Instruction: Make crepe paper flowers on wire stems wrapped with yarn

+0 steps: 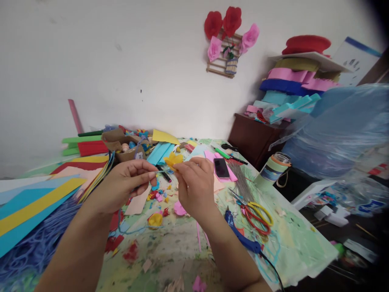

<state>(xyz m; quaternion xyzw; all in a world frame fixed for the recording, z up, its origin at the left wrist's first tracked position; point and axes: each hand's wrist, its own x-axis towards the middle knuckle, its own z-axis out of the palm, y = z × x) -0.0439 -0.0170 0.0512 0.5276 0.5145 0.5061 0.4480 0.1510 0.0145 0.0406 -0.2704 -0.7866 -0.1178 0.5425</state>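
Note:
My right hand [196,184] pinches a small yellow paper flower [173,160] by its base, above the middle of the table. Just to the left, my left hand [129,182] is closed, thumb against forefinger, on a thin light-blue strand [161,171] that runs toward the flower. Where the strand meets the flower is hidden by my right fingers. Beneath my hands lie paper scraps, a rolled yellow paper piece [155,220] and a pink one [180,208].
Right of my right hand are scissors [257,215], a blue glue gun [243,239] with its cord, a phone [221,168] and a bottle [275,168]. Coloured paper strips [39,202] and blue yarn [45,235] cover the left side. Behind stands a cardboard box [121,148].

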